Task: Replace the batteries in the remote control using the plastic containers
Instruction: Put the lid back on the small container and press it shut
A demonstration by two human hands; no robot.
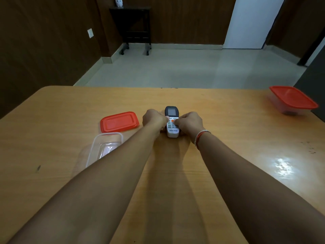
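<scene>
A single wide-angle view from the person's head looks forward and steeply down over both forearms onto the tan wooden surface [228, 124]. The hands sit near mid-frame, fairly close. Beyond the far edge, the pale tiled floor [175, 67] and dark wood-panelled wall [184, 18] show.

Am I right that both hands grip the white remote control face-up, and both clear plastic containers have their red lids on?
Not quite. The head view shows the near clear plastic container open, its red lid lying beside it on the table; only the far container is lidded.
</scene>
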